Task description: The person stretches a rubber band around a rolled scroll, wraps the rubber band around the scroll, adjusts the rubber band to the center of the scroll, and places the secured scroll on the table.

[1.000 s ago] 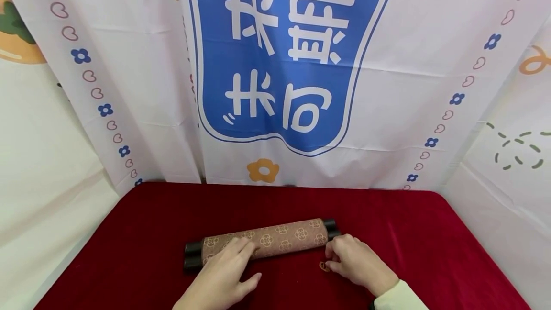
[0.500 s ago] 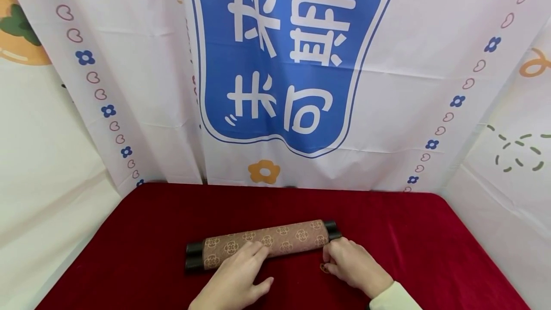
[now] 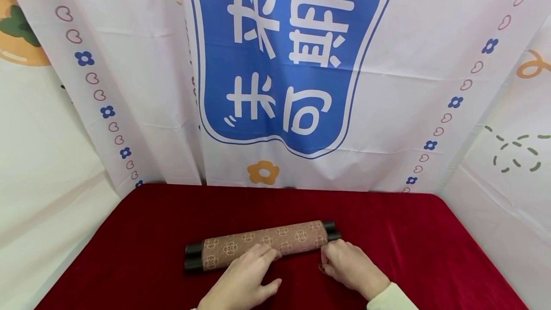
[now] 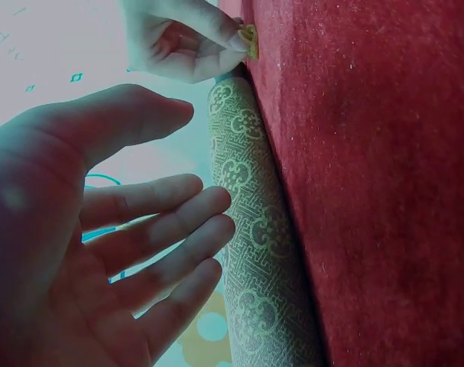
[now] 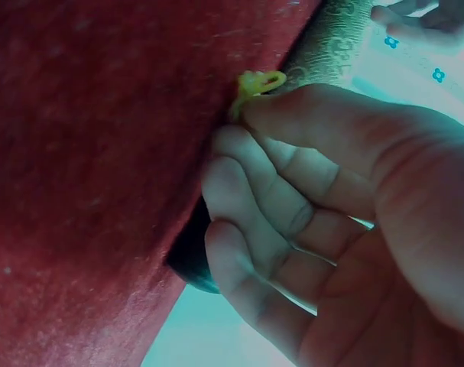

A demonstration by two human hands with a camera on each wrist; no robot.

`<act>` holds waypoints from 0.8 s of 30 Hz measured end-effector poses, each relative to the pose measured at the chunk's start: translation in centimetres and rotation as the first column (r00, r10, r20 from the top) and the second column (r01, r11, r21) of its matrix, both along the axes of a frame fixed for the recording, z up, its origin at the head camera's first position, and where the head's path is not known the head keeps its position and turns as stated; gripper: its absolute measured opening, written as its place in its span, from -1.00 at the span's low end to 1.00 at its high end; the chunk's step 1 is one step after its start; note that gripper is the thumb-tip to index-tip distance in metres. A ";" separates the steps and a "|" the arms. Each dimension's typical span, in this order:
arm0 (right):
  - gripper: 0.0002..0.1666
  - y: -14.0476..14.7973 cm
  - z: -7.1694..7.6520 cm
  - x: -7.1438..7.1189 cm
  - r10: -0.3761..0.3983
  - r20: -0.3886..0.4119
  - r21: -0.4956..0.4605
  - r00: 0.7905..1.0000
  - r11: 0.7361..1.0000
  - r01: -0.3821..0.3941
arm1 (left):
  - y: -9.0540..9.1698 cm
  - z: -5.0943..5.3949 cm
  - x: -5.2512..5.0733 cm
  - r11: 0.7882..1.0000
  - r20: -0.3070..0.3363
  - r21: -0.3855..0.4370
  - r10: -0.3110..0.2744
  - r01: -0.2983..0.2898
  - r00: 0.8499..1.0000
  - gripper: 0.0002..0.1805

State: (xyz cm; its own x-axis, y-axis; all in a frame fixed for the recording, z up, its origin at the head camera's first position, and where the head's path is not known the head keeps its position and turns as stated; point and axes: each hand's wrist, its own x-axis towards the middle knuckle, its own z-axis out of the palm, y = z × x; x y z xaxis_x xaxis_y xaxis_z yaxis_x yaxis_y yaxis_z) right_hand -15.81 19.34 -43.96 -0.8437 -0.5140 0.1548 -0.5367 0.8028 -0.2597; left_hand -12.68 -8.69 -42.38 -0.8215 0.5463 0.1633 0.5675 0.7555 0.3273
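Note:
A rolled scroll (image 3: 301, 237) in brown cloth with pale flower motifs lies slightly slanted on the red cloth, black rod ends (image 3: 193, 257) showing at both sides. Over its near edge is my left hand (image 3: 243, 279), fingers relaxed and thumb apart, holding nothing. Whether its fingertips touch the scroll I cannot tell. By the scroll's right end, my right hand (image 3: 353, 269) pinches a small yellow cord loop (image 5: 256, 82) between thumb and forefinger. In the left wrist view the same loop (image 4: 251, 42) shows at the fingertips. The right hand partly covers that rod end.
Red velvety cloth (image 3: 387, 224) covers the table, which has rounded far corners. Behind it hangs a white printed curtain (image 3: 396, 109) with a large blue patch and white characters. More white cloth (image 3: 503, 204) closes off the right and left sides.
My left hand has slid to the right along the near side of the scroll. The right hand stays nearly in place with the cord loop. The scroll lies as before.

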 end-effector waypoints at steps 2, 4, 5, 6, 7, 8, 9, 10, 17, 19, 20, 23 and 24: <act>-0.71 -0.1 0.1 0.1 0.003 -0.010 -0.001 1.000 1.000 -0.003 | 0.1 0.0 0.0 1.000 -0.003 0.015 -0.003 0.003 1.000 -0.60; -0.73 -0.3 0.3 0.3 0.007 -0.021 -0.006 1.000 1.000 -0.007 | 0.2 0.0 -0.1 1.000 -0.008 0.028 -0.005 0.005 1.000 -0.63; -0.75 -0.4 0.4 0.3 0.012 -0.028 -0.011 1.000 1.000 -0.012 | 0.2 0.0 -0.1 0.999 -0.012 0.034 -0.004 0.005 1.000 -0.64; -0.77 -0.5 0.5 0.4 0.017 -0.033 -0.018 0.999 1.000 -0.017 | 0.3 -0.1 -0.1 0.999 -0.015 0.040 -0.006 0.007 1.000 -0.65; -0.78 -0.6 0.7 0.5 0.020 -0.039 -0.026 0.999 0.999 -0.021 | 0.3 -0.1 -0.2 0.999 -0.017 0.044 -0.009 0.010 1.000 -0.66; -0.79 -0.7 0.8 0.5 0.022 -0.038 -0.035 0.999 0.999 -0.023 | 0.4 0.0 -0.2 0.999 -0.018 0.047 -0.011 0.012 1.000 -0.67; -0.80 -0.9 1.0 0.6 0.023 -0.042 -0.043 0.999 0.999 -0.025 | 0.5 0.0 -0.2 0.999 -0.021 0.051 -0.014 0.015 1.000 -0.67; -0.80 -1.0 1.1 0.6 0.026 -0.042 -0.054 0.999 0.998 -0.028 | 0.5 0.0 -0.2 0.998 -0.024 0.055 -0.017 0.019 1.000 -0.68; -0.82 -1.9 2.6 1.1 0.050 -0.006 -0.160 0.999 0.986 -0.051 | 1.2 0.3 -0.6 0.992 -0.020 0.117 -0.044 0.046 0.999 -0.72; -0.82 -2.1 2.9 1.4 0.051 -0.014 -0.181 0.999 0.982 -0.053 | 1.3 0.4 -0.8 0.988 -0.001 0.145 -0.049 0.049 0.999 -0.75; -0.82 -2.3 3.0 1.5 0.048 -0.022 -0.188 0.999 0.981 -0.052 | 1.4 0.4 -0.8 0.986 0.005 0.159 -0.053 0.051 0.999 -0.76; -0.80 -2.7 3.0 1.9 0.043 -0.045 -0.218 0.998 0.975 -0.051 | 1.6 0.4 -0.8 0.979 0.001 0.197 -0.054 0.053 0.999 -0.81; -0.79 -2.8 3.0 2.0 0.040 -0.042 -0.231 0.998 0.972 -0.049 | 1.6 0.4 -0.8 0.977 -0.004 0.208 -0.052 0.052 0.999 -0.82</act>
State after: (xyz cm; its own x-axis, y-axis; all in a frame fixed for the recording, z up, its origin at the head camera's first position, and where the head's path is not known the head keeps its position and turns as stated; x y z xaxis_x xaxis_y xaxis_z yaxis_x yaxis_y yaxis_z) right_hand -13.80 16.58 -40.93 -0.8124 -0.4969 0.3050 -0.5830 0.6981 -0.4156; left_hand -13.52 -7.07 -42.00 -0.7931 0.5426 0.2767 0.6037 0.6404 0.4747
